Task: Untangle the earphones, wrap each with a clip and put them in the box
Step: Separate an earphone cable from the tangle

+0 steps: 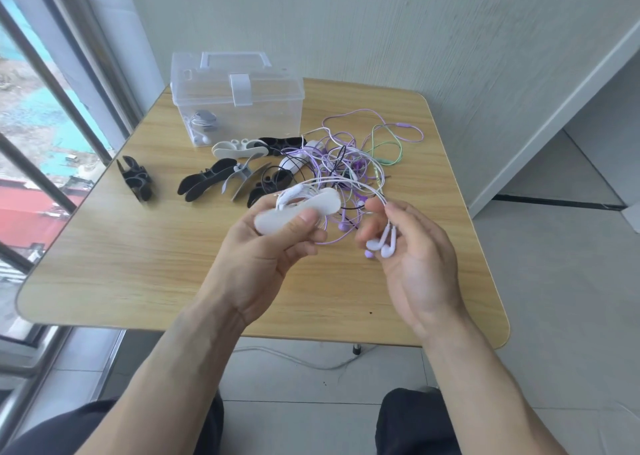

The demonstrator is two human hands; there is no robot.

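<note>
Pale walls and a window on the left frame a wooden table [104, 247]; at its far left edge stands a clear box [239, 108], lid shut, with one wrapped set already inside; before it lie spare clips [221, 177], black and white, and to their right the tangle [346, 153] of purple, green and black cords.

Above the near half of the table, the left hand [263, 247] is the grip on the white clip [298, 212]: thumb pressed on top, fingers curled beneath, clenched round it; the clip's long axis runs left-low to right-high, and white cord is already wound about its waist. From that winding a loose run of white cord [360, 186] arcs rightward to the right hand [412, 250], which pinches it between thumb and forefinger; the two earbuds [382, 243] hang below the pinch, stems upright, buds pointing down against the palm.

So the free end lies right of the clip, nearer the right hand; I judge the remaining slack must be wound leftward across the clip's short axis.
</note>
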